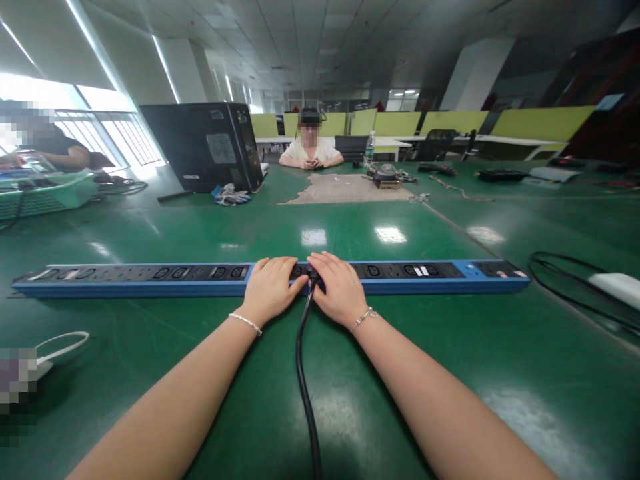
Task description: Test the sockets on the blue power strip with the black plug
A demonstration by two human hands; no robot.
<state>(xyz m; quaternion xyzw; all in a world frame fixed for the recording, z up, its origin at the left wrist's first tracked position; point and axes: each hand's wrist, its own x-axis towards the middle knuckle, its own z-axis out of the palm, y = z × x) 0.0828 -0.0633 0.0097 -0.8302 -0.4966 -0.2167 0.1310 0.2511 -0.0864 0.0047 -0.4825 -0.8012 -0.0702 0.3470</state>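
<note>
A long blue power strip with a row of black sockets lies across the green table in front of me. My left hand grips it left of the middle, fingers over the top and thumb pointing right. Just beside it, my right hand is closed around the plug end of a black power cord at a middle socket. My fingers hide most of the plug, so I cannot tell how deep it sits. From there the cord runs down toward me over the table's near side.
Beyond the strip stand a black computer case, gloves and a water bottle. A green basket is at far left, near one person. Another person sits opposite. Black cables and a white object lie right.
</note>
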